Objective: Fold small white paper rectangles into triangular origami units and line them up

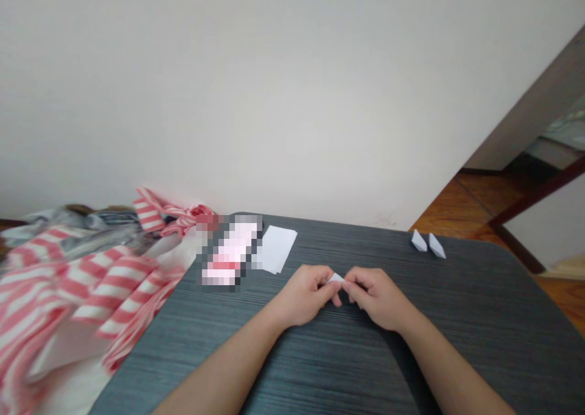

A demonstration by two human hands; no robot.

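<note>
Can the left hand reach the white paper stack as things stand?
Probably yes: the white paper stack lies just beyond the left hand, with nothing visible between them, though that hand is pinching a small white piece together with the right hand.

Beyond the hands (pixel 304 296) on the table (pixel 192 342), sheets (pixel 278 248) lie left, folded papers (pixel 418 242) right.

A dark, wood-grained table (pixel 329 372) carries a small stack of white paper (pixel 278 248). Just left of that stack lies a pixelated oblong item (pixel 233 250); well to its right, two folded white pieces (pixel 436 245) sit side by side.
</note>
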